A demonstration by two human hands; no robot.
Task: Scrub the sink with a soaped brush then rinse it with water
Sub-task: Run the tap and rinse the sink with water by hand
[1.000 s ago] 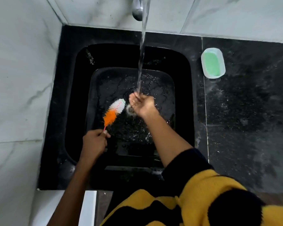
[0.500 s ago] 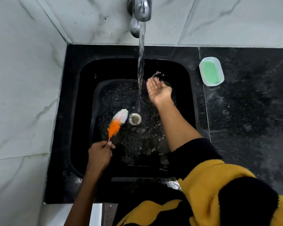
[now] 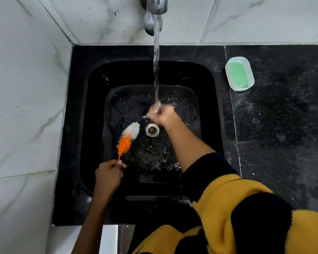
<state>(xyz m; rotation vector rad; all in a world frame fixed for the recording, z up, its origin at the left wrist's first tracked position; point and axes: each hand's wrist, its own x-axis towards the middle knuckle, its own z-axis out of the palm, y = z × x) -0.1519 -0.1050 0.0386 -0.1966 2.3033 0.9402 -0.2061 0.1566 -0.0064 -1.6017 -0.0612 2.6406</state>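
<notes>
A black sink [image 3: 95, 110] is set in a black stone counter, its floor wet. Water [image 3: 156, 70] runs from the metal tap [image 3: 155, 5] straight onto my right hand [image 3: 162, 115], which is loosely cupped in the stream just above the drain [image 3: 152, 130] and holds nothing; splashing blurs its fingers. My left hand [image 3: 108, 175] pinches the thin pink handle of an orange-and-white bottle brush [image 3: 128, 138]. The brush head lies over the sink floor, just left of the drain.
A pale dish with a green soap bar [image 3: 239, 76] sits on the counter [image 3: 283, 125] right of the sink. White marble walls close in the left side and the back. My yellow-and-black sleeve hangs over the front right corner.
My right hand has come back from the sink's back right wall into the water stream above the drain. The left hand and brush have hardly moved.
</notes>
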